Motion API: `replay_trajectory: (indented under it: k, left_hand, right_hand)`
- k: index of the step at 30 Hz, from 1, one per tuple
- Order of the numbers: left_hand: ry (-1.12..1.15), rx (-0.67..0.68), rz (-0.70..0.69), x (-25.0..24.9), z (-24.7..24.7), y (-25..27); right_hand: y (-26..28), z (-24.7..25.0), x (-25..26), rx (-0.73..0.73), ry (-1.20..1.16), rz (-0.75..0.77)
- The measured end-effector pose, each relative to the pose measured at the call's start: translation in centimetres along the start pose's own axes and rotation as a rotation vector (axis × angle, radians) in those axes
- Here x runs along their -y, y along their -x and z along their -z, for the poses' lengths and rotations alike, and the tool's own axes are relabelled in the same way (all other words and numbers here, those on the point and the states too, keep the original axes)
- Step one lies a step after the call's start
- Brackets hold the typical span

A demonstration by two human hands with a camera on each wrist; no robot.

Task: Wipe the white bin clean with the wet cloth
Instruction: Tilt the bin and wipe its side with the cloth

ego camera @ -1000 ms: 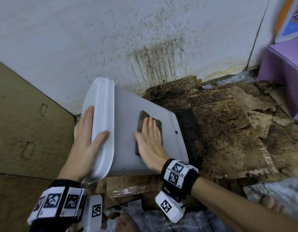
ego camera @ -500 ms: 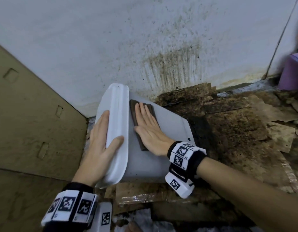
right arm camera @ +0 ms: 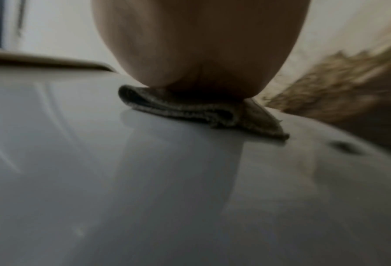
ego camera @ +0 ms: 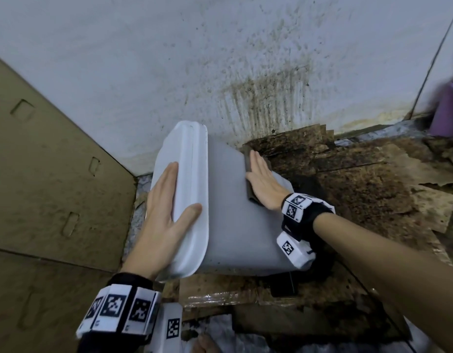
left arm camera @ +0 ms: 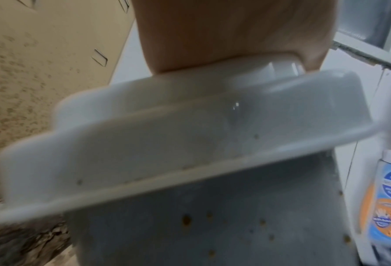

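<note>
The white bin [ego camera: 228, 215] lies on its side on the floor, its lid end toward the left and its grey side facing up. My left hand [ego camera: 167, 205] rests flat on the lid [ego camera: 187, 174], fingers straight, thumb over the lid's rim. My right hand [ego camera: 263, 182] presses a folded dark cloth [ego camera: 249, 184] flat against the bin's upper side, near its far right edge. In the right wrist view the cloth [right arm camera: 203, 109] shows folded under my palm on the shiny bin [right arm camera: 144, 180]. The left wrist view shows the lid [left arm camera: 167, 129] and brown specks on the bin's side [left arm camera: 212, 225].
A stained white wall [ego camera: 245, 59] stands right behind the bin. Brown cardboard [ego camera: 42, 174] leans at the left. Wet, dirty cardboard scraps [ego camera: 360, 189] cover the floor to the right. A purple box [ego camera: 447, 110] sits at the far right.
My right hand has slid the cloth from beside the lid rightward across the bin's side to its far right edge. The left hand stays on the lid. The view has shifted.
</note>
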State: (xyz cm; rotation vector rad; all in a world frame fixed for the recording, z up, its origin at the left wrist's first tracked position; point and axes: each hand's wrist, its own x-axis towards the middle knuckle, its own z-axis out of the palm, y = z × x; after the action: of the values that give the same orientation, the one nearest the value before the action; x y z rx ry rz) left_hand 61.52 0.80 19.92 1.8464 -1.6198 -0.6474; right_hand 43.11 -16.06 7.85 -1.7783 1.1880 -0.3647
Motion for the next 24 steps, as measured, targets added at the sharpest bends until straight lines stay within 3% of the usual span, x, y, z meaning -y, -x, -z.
replay_trajectory:
  k: [3, 9, 16, 24]
  left_hand:
    - [0.011, -0.004, -0.001, 0.2, 0.0, 0.0]
    - [0.013, -0.002, 0.004, 0.3, 0.1, 0.0]
    - [0.006, -0.004, 0.011, 0.5, 0.2, -0.1]
    - [-0.009, 0.000, 0.019, 0.6, 0.2, -0.1]
  right_hand:
    - [0.8, 0.1, -4.1, 0.005, 0.039, -0.140]
    - [0.9, -0.4, -6.8, -0.018, -0.020, -0.220]
    - [1.7, -0.2, -4.1, -0.084, -0.113, -0.287]
    - [5.0, -2.4, 2.2, -0.091, -0.155, -0.103]
